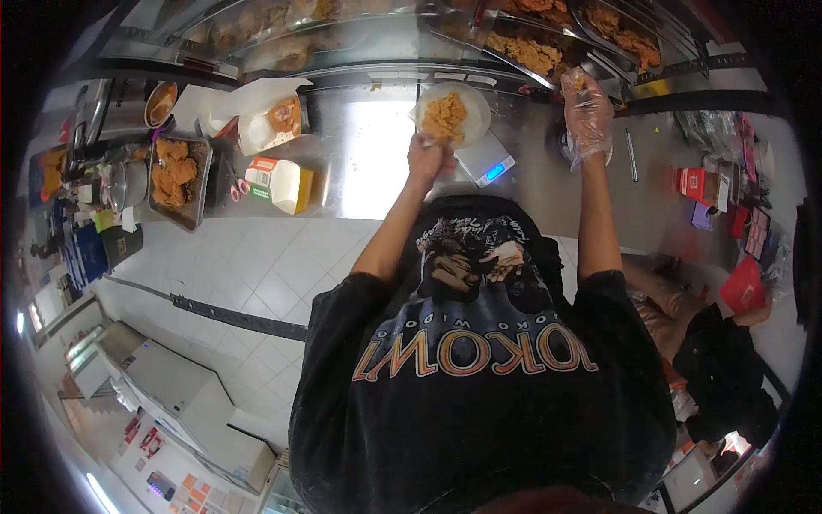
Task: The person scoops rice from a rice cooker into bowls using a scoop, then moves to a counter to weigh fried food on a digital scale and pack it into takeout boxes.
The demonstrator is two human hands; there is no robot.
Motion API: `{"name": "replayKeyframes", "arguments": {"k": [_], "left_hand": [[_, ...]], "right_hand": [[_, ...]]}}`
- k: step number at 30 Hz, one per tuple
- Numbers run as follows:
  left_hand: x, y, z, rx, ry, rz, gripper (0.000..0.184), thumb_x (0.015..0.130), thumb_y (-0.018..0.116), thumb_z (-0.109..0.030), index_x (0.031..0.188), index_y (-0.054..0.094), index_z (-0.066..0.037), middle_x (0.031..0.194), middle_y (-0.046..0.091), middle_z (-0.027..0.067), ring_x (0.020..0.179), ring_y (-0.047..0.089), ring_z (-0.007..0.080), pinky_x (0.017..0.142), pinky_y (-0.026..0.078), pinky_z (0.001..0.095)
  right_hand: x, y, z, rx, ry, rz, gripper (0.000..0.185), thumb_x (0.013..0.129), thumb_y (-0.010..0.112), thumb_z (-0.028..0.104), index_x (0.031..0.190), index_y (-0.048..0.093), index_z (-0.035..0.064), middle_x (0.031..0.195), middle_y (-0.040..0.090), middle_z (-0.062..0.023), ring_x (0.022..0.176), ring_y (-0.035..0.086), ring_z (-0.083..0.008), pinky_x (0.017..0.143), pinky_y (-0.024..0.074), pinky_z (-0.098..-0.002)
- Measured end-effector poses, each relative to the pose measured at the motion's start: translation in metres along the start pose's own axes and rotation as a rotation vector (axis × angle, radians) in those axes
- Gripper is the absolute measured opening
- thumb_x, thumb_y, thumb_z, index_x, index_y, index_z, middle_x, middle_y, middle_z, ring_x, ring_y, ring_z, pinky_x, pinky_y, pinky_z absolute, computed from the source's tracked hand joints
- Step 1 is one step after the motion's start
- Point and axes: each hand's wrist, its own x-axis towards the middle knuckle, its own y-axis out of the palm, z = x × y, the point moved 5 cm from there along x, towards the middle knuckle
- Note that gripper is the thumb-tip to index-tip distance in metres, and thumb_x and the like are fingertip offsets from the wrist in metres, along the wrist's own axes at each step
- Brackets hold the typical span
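Observation:
Small fried chicken pieces [444,115] lie on a pale round plate [479,107], which rests over a digital scale [476,160] with a lit blue display. My bare left hand [429,159] is closed at the near edge of the plate, its fingertips partly hidden. My right hand [589,120], in a clear plastic glove, reaches up to the display case with its fingers curled together. A small golden bit shows at the fingertips, too small to name. Beside them are metal tongs [604,70] and a tray of fried chicken [527,53].
On the left of the steel counter [321,171] are a tray of chicken [204,184], scissors [239,189], a printed box [291,184] and an open white box [257,133]. To the right lie a pen [632,154] and a red box [692,183]. Another person [719,368] is at lower right.

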Motion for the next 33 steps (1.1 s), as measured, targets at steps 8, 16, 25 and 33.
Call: {"name": "replayKeyframes", "arguments": {"k": [8,16,25,33], "left_hand": [[-0.021,0.003,0.004,0.162,0.092,0.181,0.031,0.091,0.050,0.002,0.120,0.040,0.001,0.086,0.065,0.0216,0.058,0.068,0.0252,0.050,0.060,0.0341],[-0.049,-0.003,-0.023,0.312,0.059,0.007,0.048,0.087,0.072,-0.024,0.118,0.045,0.002,0.081,0.063,0.0170,0.055,0.066,0.0217,0.045,0.058,0.0340],[-0.045,-0.021,0.007,0.187,-0.018,0.022,0.036,0.096,0.060,-0.036,0.108,0.049,-0.003,0.081,0.062,0.0148,0.054,0.064,0.0203,0.045,0.056,0.0328],[-0.044,-0.020,0.017,0.263,-0.032,0.090,0.033,0.099,0.056,-0.031,0.113,0.049,-0.001,0.086,0.065,0.0138,0.062,0.065,0.0189,0.051,0.057,0.0319]], "right_hand": [[-0.010,-0.013,0.014,0.074,0.168,0.131,0.040,0.088,0.070,0.037,0.106,0.068,0.0008,0.084,0.071,-0.0130,0.078,0.067,-0.0212,0.071,0.0513,-0.0330],[-0.019,-0.006,-0.001,0.098,0.098,0.096,0.036,0.091,0.070,0.031,0.111,0.066,0.0006,0.084,0.070,-0.0058,0.076,0.062,-0.0098,0.070,0.0493,-0.0242],[0.028,-0.013,0.053,-0.149,-0.053,0.316,0.041,0.091,0.064,0.038,0.118,0.064,0.0070,0.110,0.064,-0.0157,0.101,0.061,-0.0261,0.088,0.0448,-0.0351],[0.013,-0.029,0.068,-0.247,-0.100,0.184,0.044,0.094,0.056,0.033,0.125,0.062,0.0024,0.122,0.063,-0.0219,0.116,0.057,-0.0371,0.099,0.0451,-0.0425]]}}
